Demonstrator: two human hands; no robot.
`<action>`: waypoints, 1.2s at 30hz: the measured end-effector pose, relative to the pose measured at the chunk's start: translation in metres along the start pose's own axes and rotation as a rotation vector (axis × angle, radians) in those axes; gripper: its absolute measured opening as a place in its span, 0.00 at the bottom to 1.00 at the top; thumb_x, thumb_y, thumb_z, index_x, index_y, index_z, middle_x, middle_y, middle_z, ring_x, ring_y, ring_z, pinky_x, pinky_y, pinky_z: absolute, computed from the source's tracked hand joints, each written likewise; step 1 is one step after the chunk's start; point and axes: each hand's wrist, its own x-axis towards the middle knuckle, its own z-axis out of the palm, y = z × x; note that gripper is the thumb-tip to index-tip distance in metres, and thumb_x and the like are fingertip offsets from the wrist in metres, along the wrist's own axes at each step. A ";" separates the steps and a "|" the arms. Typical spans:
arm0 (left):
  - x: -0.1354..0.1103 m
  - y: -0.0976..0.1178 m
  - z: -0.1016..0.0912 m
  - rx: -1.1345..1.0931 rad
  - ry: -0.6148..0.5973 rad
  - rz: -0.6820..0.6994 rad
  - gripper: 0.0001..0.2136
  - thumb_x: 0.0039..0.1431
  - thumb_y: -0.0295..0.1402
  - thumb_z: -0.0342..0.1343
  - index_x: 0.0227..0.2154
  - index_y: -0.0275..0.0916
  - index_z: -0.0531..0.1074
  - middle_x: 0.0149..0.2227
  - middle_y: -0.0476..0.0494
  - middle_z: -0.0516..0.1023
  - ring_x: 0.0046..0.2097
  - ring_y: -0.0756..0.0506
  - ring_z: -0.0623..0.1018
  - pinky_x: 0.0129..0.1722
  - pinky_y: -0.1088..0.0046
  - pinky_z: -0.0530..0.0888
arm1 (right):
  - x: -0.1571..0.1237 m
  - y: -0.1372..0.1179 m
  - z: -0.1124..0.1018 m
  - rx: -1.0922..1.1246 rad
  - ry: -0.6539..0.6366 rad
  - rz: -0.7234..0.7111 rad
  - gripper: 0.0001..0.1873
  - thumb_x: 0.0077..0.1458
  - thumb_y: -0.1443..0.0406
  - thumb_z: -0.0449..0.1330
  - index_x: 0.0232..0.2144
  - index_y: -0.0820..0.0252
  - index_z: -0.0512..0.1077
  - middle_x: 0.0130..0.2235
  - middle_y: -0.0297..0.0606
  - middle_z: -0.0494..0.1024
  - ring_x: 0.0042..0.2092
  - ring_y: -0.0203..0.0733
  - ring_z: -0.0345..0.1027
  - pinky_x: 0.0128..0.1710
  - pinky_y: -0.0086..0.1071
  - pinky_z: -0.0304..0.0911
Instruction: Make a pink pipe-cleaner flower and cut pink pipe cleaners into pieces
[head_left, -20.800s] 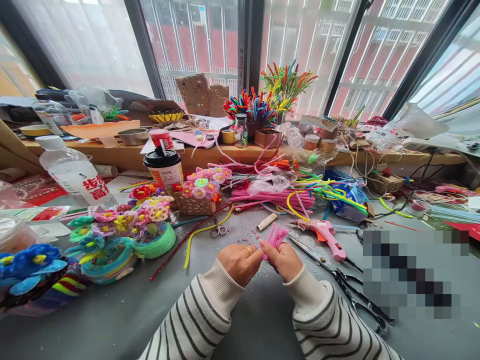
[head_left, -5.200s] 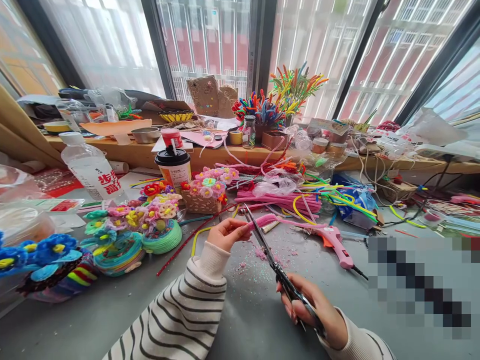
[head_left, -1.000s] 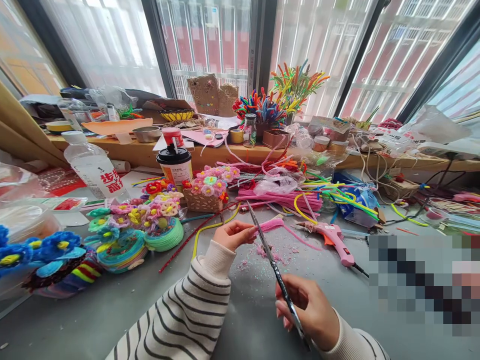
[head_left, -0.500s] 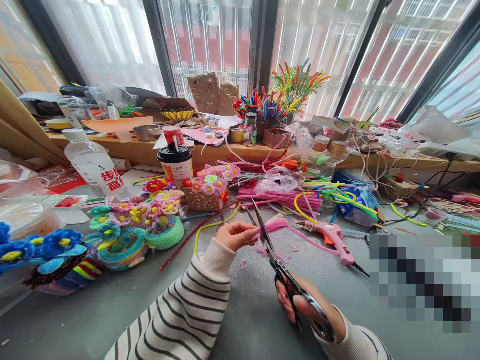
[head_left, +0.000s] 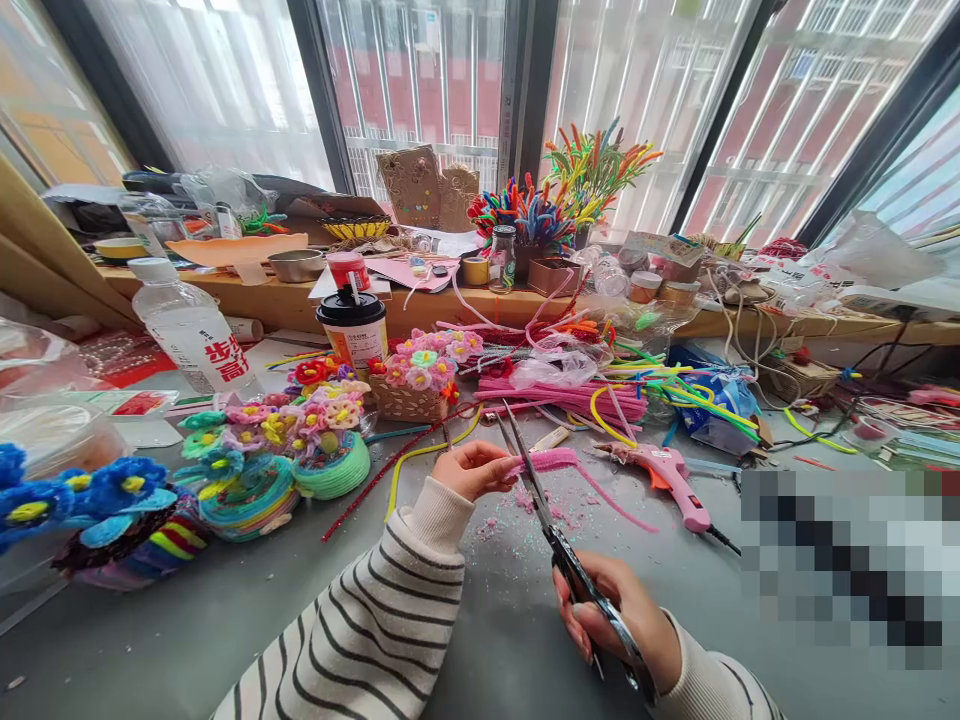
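Observation:
My left hand [head_left: 474, 470] is closed in a pinch on the near end of a fuzzy pink pipe cleaner [head_left: 555, 458]. From there the pipe cleaner reaches right, and a thin tail of it droops toward the table. Wrapped round the handles of black-handled scissors [head_left: 562, 552] is my right hand [head_left: 641, 615]. The blades are slightly apart, point away from me and cross the pink strip just right of my left fingertips. Whether they touch it I cannot tell. Pink fluff [head_left: 559, 508] and tiny glittery bits lie on the grey table below.
A pink glue gun [head_left: 671, 475] lies right of the scissors. Bundled pipe cleaners [head_left: 559, 400] are piled behind. Pipe-cleaner flower pots [head_left: 330, 465], a lidded cup [head_left: 352, 325] and a water bottle [head_left: 195, 335] stand to the left. A cluttered wooden ledge [head_left: 420, 315] runs along the windows.
The scissor blades have drawn slightly closer together. The loose tail of the pink pipe cleaner has swung a little toward me and left. My left hand has barely moved.

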 end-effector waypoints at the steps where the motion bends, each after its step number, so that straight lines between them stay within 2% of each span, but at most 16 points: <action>1: 0.000 0.000 0.000 0.002 -0.002 0.001 0.12 0.23 0.30 0.63 0.15 0.31 0.67 0.12 0.51 0.71 0.16 0.54 0.70 0.17 0.82 0.68 | 0.000 0.001 0.000 0.002 0.004 0.004 0.24 0.33 0.47 0.55 0.20 0.63 0.57 0.14 0.27 0.57 0.14 0.27 0.50 0.12 0.23 0.49; 12: 0.003 0.000 -0.005 -0.015 -0.030 0.003 0.12 0.22 0.30 0.63 0.14 0.31 0.67 0.13 0.51 0.71 0.17 0.54 0.70 0.18 0.81 0.69 | -0.001 -0.002 0.001 0.006 -0.054 -0.008 0.24 0.36 0.47 0.52 0.22 0.63 0.57 0.16 0.30 0.60 0.15 0.27 0.52 0.14 0.23 0.51; 17: 0.001 0.002 -0.003 -0.087 0.097 0.114 0.12 0.22 0.30 0.63 0.14 0.31 0.68 0.13 0.51 0.71 0.17 0.54 0.70 0.18 0.82 0.69 | -0.003 -0.004 0.001 -0.011 -0.080 0.007 0.25 0.37 0.46 0.50 0.23 0.63 0.56 0.18 0.30 0.57 0.17 0.27 0.50 0.15 0.23 0.50; 20: 0.000 0.002 -0.001 -0.110 0.123 0.136 0.12 0.22 0.30 0.63 0.14 0.31 0.68 0.12 0.51 0.71 0.17 0.55 0.70 0.18 0.82 0.69 | -0.004 -0.004 0.001 -0.015 -0.063 0.004 0.25 0.37 0.46 0.50 0.23 0.63 0.55 0.18 0.29 0.56 0.17 0.27 0.49 0.15 0.22 0.50; 28: 0.000 -0.001 -0.001 -0.101 0.117 0.110 0.12 0.22 0.30 0.63 0.14 0.31 0.67 0.12 0.51 0.70 0.17 0.55 0.70 0.18 0.82 0.69 | -0.002 -0.001 0.003 -0.020 0.020 0.021 0.21 0.36 0.50 0.55 0.20 0.62 0.56 0.16 0.26 0.55 0.15 0.25 0.47 0.12 0.21 0.47; 33: 0.000 -0.001 -0.004 -0.119 0.076 0.098 0.12 0.22 0.30 0.63 0.14 0.31 0.67 0.13 0.50 0.71 0.16 0.55 0.69 0.17 0.82 0.67 | -0.002 0.002 0.005 -0.029 -0.048 0.048 0.21 0.38 0.51 0.54 0.22 0.63 0.57 0.14 0.28 0.59 0.14 0.28 0.53 0.13 0.23 0.51; 36: 0.000 -0.001 -0.006 -0.099 0.037 0.072 0.12 0.23 0.30 0.63 0.14 0.31 0.67 0.12 0.50 0.71 0.17 0.55 0.69 0.17 0.82 0.67 | -0.004 0.001 0.004 -0.045 -0.080 0.007 0.22 0.37 0.50 0.55 0.24 0.63 0.57 0.17 0.29 0.58 0.17 0.28 0.52 0.15 0.23 0.51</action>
